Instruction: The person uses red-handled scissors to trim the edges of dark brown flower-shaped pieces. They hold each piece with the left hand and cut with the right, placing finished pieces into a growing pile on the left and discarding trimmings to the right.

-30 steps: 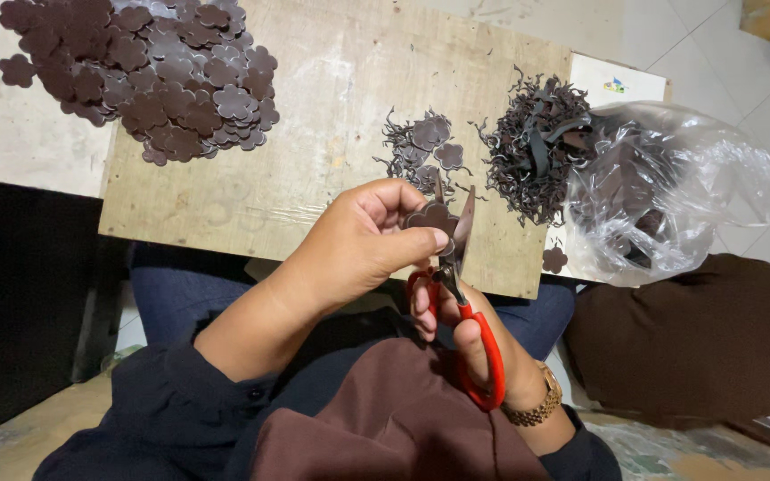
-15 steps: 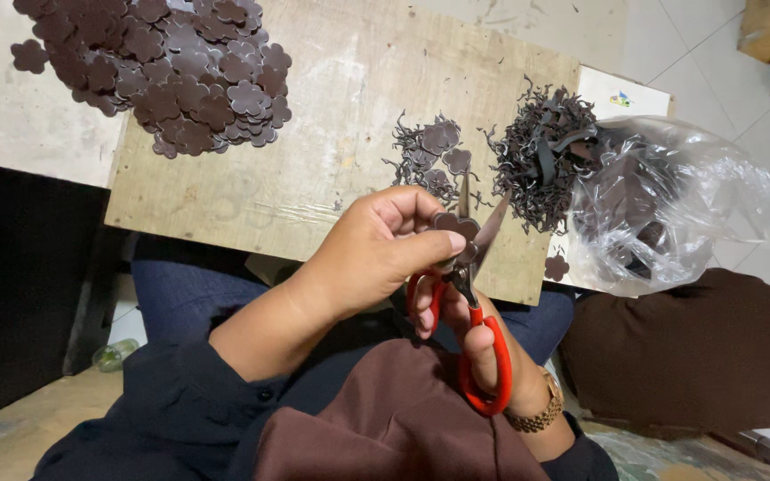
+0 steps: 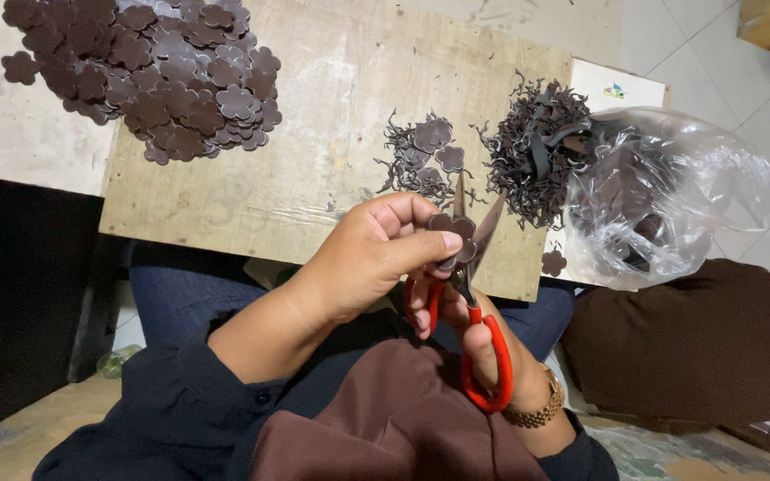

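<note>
My left hand [image 3: 363, 258] pinches a small dark brown flower-shaped piece [image 3: 453, 233] between thumb and fingers, just over the near edge of the wooden board [image 3: 331, 142]. My right hand [image 3: 470, 334], partly hidden under the left, grips red-handled scissors [image 3: 479, 343] whose blades are parted around the piece. A gold wristband sits on my right wrist.
A big heap of cut brown flower shapes [image 3: 149, 76] lies at the board's far left. A small pile of flowers and trimmings [image 3: 425, 156] sits mid-board, a tangle of dark scraps [image 3: 532, 156] beside a clear plastic bag [image 3: 670, 196] at right. A brown cushion [image 3: 697, 343] lies lower right.
The view has shifted slightly. My hands stay together, the flower piece has turned a little between the scissor blades.
</note>
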